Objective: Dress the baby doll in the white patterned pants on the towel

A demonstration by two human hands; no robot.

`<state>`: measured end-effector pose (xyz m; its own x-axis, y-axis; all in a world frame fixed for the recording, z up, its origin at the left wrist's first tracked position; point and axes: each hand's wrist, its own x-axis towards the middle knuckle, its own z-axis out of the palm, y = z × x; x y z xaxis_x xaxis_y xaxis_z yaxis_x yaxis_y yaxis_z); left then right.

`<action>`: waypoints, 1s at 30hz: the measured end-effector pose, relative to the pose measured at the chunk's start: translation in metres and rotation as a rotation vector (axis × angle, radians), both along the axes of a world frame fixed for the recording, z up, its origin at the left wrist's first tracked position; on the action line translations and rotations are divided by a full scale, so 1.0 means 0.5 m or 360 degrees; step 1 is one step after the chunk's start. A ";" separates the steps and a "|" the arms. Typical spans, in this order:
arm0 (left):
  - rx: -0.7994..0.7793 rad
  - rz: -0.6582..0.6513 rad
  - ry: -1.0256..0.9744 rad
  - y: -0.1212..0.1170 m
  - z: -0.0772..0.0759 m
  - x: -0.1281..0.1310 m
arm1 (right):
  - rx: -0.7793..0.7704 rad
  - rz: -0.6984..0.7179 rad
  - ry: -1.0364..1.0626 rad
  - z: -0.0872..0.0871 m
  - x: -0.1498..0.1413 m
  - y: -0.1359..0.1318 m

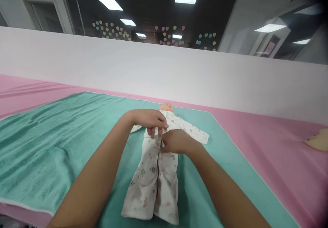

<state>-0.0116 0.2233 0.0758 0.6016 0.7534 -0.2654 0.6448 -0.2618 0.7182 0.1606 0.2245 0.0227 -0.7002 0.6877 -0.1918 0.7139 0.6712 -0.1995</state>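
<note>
A baby doll (166, 107) lies on its back, its head toward the wall. It wears a white printed romper (146, 173) with long sleeves, and the legs spread toward me. My left hand (152, 120) is over the chest, thumb and fingertips closed near the front opening. Just below it my right hand (177, 141) pinches the cloth at the front opening around the waist. The bit of cloth between the fingers is mostly hidden. The left-side sleeve is largely covered by my left hand and forearm; the right-side sleeve lies stretched out.
Under the doll lies a green blanket (77, 135), wrinkled on the left, over a pink sheet (261, 139). A tan object (317, 139) with a row of small bumps lies at the far right. A low white wall (143, 69) stands behind, with dark glass above it.
</note>
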 end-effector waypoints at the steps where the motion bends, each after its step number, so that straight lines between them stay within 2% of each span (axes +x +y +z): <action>1: 0.0146 0.0114 -0.0061 0.006 -0.021 -0.011 | -0.0176 0.0063 0.0098 0.000 0.010 0.012; 2: 0.0326 0.0273 -0.0118 0.015 -0.050 -0.028 | -0.0366 0.0115 0.0261 -0.002 0.025 0.030; 3: 0.0579 0.0518 -0.0133 0.026 -0.085 -0.049 | -0.0519 0.0130 0.0453 -0.008 0.044 0.052; 4: 0.0852 0.0789 -0.0056 0.037 -0.124 -0.074 | -0.0551 0.0058 0.0666 -0.019 0.067 0.076; 5: 0.1037 0.1000 0.0103 0.049 -0.163 -0.102 | -0.0423 -0.0119 0.0863 -0.035 0.092 0.101; 6: 0.1153 0.1095 0.0299 0.059 -0.199 -0.132 | -0.0171 -0.0393 0.0981 -0.055 0.119 0.126; 7: 0.1157 0.1120 0.0488 0.067 -0.232 -0.162 | 0.0101 -0.0727 0.0985 -0.078 0.147 0.149; 8: 0.1089 0.1116 0.0641 0.072 -0.258 -0.191 | 0.0306 -0.1067 0.0853 -0.104 0.176 0.169; 9: 0.1031 0.1094 0.0762 0.076 -0.277 -0.217 | 0.0376 -0.1359 0.0653 -0.130 0.206 0.186; 10: 0.0979 0.1079 0.0846 0.077 -0.289 -0.238 | 0.0359 -0.1542 0.0459 -0.153 0.234 0.200; 12: 0.0905 0.1090 0.0916 0.077 -0.296 -0.268 | 0.0312 -0.1730 0.0265 -0.191 0.285 0.215; 15: 0.0798 0.1164 0.0914 0.076 -0.282 -0.282 | 0.0245 -0.1752 0.0305 -0.219 0.332 0.219; 18: 0.0777 0.1232 0.0882 0.075 -0.266 -0.280 | 0.0168 -0.1574 0.0642 -0.230 0.342 0.215; 21: 0.0949 0.1403 0.0680 0.073 -0.261 -0.283 | 0.0099 -0.1400 0.1125 -0.240 0.340 0.214; 24: 0.1232 0.1725 0.0476 0.073 -0.269 -0.302 | 0.0255 -0.1512 0.1340 -0.250 0.355 0.217; 27: 0.1309 0.1960 0.0465 0.076 -0.284 -0.326 | 0.0427 -0.1681 0.1294 -0.255 0.370 0.218; 29: 0.1316 0.1962 0.0474 0.080 -0.293 -0.328 | 0.0616 -0.1640 0.1215 -0.254 0.360 0.215; 30: 0.1348 0.1880 0.0460 0.084 -0.297 -0.322 | 0.0748 -0.1548 0.1167 -0.254 0.347 0.212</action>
<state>-0.1726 0.2653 -0.0726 -0.4507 0.7452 0.4914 0.8682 0.2378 0.4356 0.3340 0.3307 -0.1041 0.2806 0.8651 0.4157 0.7694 0.0561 -0.6363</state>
